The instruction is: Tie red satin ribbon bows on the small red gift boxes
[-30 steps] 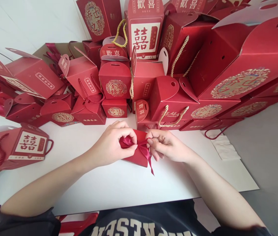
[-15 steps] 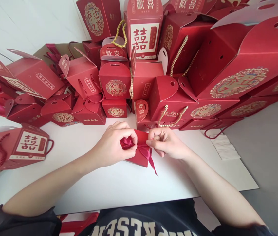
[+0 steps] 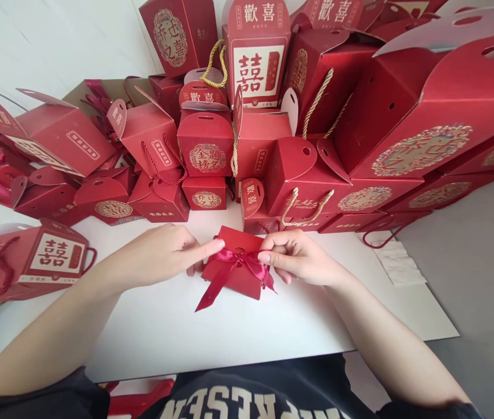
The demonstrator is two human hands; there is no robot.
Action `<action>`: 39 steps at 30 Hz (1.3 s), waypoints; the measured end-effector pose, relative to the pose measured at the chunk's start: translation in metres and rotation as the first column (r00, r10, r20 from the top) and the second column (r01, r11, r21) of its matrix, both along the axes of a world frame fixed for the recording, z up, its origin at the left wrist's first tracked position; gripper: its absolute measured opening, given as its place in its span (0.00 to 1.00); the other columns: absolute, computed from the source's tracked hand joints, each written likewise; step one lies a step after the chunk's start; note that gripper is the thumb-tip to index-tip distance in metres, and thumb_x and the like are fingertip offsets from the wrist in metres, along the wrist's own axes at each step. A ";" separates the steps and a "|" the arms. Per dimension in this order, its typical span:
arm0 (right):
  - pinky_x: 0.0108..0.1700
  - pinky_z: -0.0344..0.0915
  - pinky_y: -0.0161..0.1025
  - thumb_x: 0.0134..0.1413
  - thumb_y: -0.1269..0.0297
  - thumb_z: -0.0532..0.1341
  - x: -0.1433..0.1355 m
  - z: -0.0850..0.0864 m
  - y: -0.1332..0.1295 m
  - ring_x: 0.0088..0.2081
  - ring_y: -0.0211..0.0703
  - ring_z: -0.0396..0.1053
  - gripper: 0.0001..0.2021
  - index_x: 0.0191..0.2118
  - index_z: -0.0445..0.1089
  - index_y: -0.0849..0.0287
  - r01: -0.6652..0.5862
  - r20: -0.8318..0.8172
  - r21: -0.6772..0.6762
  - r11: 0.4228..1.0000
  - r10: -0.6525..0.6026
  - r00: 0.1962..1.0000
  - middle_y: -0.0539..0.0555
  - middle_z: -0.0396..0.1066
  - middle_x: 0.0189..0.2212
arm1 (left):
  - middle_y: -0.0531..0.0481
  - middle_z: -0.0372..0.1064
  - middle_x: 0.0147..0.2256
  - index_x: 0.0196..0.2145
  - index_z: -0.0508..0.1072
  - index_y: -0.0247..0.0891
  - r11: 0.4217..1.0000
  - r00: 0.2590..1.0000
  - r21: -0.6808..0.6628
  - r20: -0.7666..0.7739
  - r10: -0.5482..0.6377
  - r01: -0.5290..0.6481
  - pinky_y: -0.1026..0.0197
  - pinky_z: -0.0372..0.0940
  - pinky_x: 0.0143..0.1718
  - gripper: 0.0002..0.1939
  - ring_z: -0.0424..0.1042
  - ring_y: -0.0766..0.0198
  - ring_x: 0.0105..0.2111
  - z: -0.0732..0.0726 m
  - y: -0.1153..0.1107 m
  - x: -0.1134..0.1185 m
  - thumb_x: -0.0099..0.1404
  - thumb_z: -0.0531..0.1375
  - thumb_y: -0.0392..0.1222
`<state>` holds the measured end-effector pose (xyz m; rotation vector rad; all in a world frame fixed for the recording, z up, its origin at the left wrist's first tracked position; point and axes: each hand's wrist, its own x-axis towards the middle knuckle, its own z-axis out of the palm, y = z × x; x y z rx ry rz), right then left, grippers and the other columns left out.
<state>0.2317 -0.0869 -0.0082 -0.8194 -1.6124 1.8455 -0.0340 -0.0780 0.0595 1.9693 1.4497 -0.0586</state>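
Note:
A small red gift box (image 3: 242,286) lies on the white table between my hands. A magenta satin ribbon bow (image 3: 240,260) is tied across its top, one tail hanging over the front edge. On the left, my left hand (image 3: 163,256) has its index finger stretched out, the tip touching the bow's left loop. Its other fingers are partly hidden beside the box. My right hand (image 3: 292,253) is closed, thumb and index finger pinching the bow's right loop at the box's right side.
Many red gift boxes (image 3: 205,142) with cord handles are stacked behind, up to the wall. Another handled box (image 3: 54,256) lies at the left. Folded white paper (image 3: 399,261) rests at the right of the white table (image 3: 212,343), near a grey surface (image 3: 482,256).
My left hand has let go of its pinch on the ribbon and moved left, its index finger now straight. The bow and its left tail have come into view. My right hand stays near the same spot.

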 end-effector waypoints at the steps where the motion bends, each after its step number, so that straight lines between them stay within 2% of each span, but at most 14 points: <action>1: 0.20 0.57 0.29 0.61 0.56 0.63 0.000 -0.001 0.000 0.15 0.28 0.58 0.13 0.31 0.70 0.60 0.000 -0.006 0.003 1.000 0.000 1.000 0.43 0.64 0.15 | 0.51 0.73 0.21 0.20 0.77 0.41 0.995 1.000 -0.093 -0.004 -0.028 0.028 0.64 0.60 0.25 0.27 0.71 0.64 0.22 -0.001 0.000 -0.001 0.66 0.54 0.61; 5: 0.20 0.57 0.28 0.61 0.58 0.63 0.002 -0.002 0.000 0.15 0.28 0.59 0.12 0.32 0.72 0.61 0.006 0.007 0.030 1.000 -0.007 1.000 0.43 0.64 0.14 | 0.48 0.77 0.24 0.24 0.81 0.41 0.925 0.996 -0.368 0.045 -0.083 0.094 0.64 0.67 0.30 0.27 0.76 0.61 0.25 -0.007 0.001 0.001 0.64 0.56 0.64; 8: 0.20 0.57 0.28 0.61 0.56 0.63 0.004 -0.002 0.000 0.15 0.29 0.60 0.13 0.31 0.72 0.61 0.011 0.039 0.042 0.999 -0.012 0.999 0.44 0.65 0.14 | 0.46 0.78 0.27 0.27 0.81 0.40 0.880 0.985 -0.458 0.162 -0.058 0.127 0.62 0.69 0.33 0.23 0.78 0.59 0.28 -0.012 0.003 0.006 0.62 0.59 0.62; 11: 0.18 0.55 0.28 0.61 0.54 0.62 0.006 -0.002 0.001 0.14 0.28 0.58 0.15 0.30 0.71 0.61 0.076 0.067 0.046 0.996 -0.079 0.995 0.45 0.66 0.13 | 0.47 0.78 0.28 0.27 0.80 0.38 0.920 0.978 -0.388 0.209 0.021 0.063 0.62 0.69 0.35 0.23 0.77 0.60 0.30 -0.014 0.005 0.009 0.63 0.59 0.60; 13: 0.18 0.55 0.28 0.61 0.53 0.62 0.007 -0.001 0.002 0.13 0.28 0.57 0.16 0.30 0.70 0.61 0.106 0.070 0.040 0.994 -0.109 0.992 0.45 0.66 0.13 | 0.50 0.74 0.25 0.27 0.77 0.37 0.975 0.978 -0.220 0.199 0.064 -0.020 0.64 0.65 0.30 0.22 0.72 0.64 0.26 -0.015 0.005 0.010 0.63 0.59 0.59; 16: 0.17 0.56 0.27 0.61 0.53 0.62 0.007 -0.001 0.002 0.13 0.28 0.59 0.16 0.29 0.68 0.60 0.100 0.030 0.011 0.995 -0.100 0.995 0.45 0.69 0.13 | 0.58 0.62 0.22 0.35 0.72 0.39 0.995 0.964 0.052 0.257 0.066 -0.082 0.67 0.55 0.24 0.16 0.60 0.70 0.22 -0.016 0.004 0.011 0.60 0.64 0.55; 18: 0.16 0.55 0.26 0.62 0.53 0.62 0.007 -0.002 0.002 0.12 0.28 0.59 0.16 0.28 0.67 0.60 0.103 -0.004 -0.008 0.995 -0.103 0.995 0.45 0.69 0.13 | 0.61 0.54 0.22 0.41 0.70 0.41 0.991 0.946 0.121 0.324 0.014 -0.056 0.68 0.52 0.25 0.14 0.55 0.72 0.22 -0.017 0.003 0.012 0.61 0.65 0.49; 20: 0.16 0.55 0.26 0.63 0.54 0.61 0.006 -0.002 0.002 0.12 0.28 0.60 0.16 0.28 0.66 0.59 0.111 -0.018 -0.016 0.994 -0.111 0.994 0.44 0.69 0.13 | 0.61 0.49 0.22 0.44 0.70 0.42 0.994 0.929 0.112 0.366 -0.046 0.005 0.68 0.52 0.26 0.12 0.52 0.72 0.22 -0.019 0.003 0.014 0.63 0.63 0.45; 24: 0.16 0.54 0.26 0.63 0.54 0.60 0.005 -0.002 0.003 0.12 0.28 0.59 0.17 0.27 0.64 0.59 0.116 -0.013 -0.010 0.993 -0.116 0.993 0.44 0.68 0.13 | 0.62 0.45 0.20 0.37 0.70 0.38 0.997 0.897 0.023 0.436 -0.077 0.074 0.68 0.50 0.25 0.06 0.47 0.72 0.21 -0.024 0.006 0.017 0.64 0.61 0.42; 26: 0.16 0.53 0.26 0.63 0.54 0.60 0.005 -0.002 0.003 0.12 0.28 0.60 0.17 0.27 0.64 0.59 0.113 -0.009 0.003 0.994 -0.113 0.994 0.44 0.67 0.12 | 0.62 0.47 0.19 0.34 0.70 0.37 0.993 0.878 -0.041 0.471 -0.081 0.114 0.68 0.51 0.24 0.07 0.48 0.73 0.20 -0.027 0.008 0.017 0.63 0.62 0.43; 30: 0.17 0.53 0.27 0.63 0.55 0.61 0.004 -0.002 0.003 0.13 0.27 0.58 0.17 0.27 0.64 0.59 0.108 0.005 0.036 0.994 -0.108 0.994 0.43 0.67 0.13 | 0.57 0.59 0.22 0.30 0.68 0.35 0.979 0.876 -0.121 0.474 -0.088 0.164 0.68 0.53 0.24 0.14 0.56 0.73 0.21 -0.028 0.011 0.015 0.65 0.61 0.49; 34: 0.19 0.53 0.27 0.64 0.54 0.60 0.004 -0.002 0.004 0.14 0.27 0.56 0.17 0.28 0.65 0.60 0.073 0.010 0.037 0.997 -0.073 0.997 0.43 0.66 0.13 | 0.56 0.63 0.22 0.27 0.65 0.35 0.982 0.885 -0.128 0.460 -0.068 0.142 0.69 0.53 0.22 0.17 0.59 0.73 0.21 -0.027 0.011 0.016 0.63 0.62 0.51; 39: 0.20 0.55 0.28 0.64 0.53 0.59 0.004 -0.005 0.005 0.15 0.28 0.57 0.17 0.28 0.65 0.60 0.052 -0.013 0.014 0.999 -0.052 0.999 0.43 0.65 0.13 | 0.56 0.65 0.23 0.25 0.62 0.35 0.983 0.850 -0.161 0.526 0.013 0.085 0.69 0.58 0.23 0.18 0.65 0.71 0.22 -0.034 0.013 0.020 0.58 0.67 0.47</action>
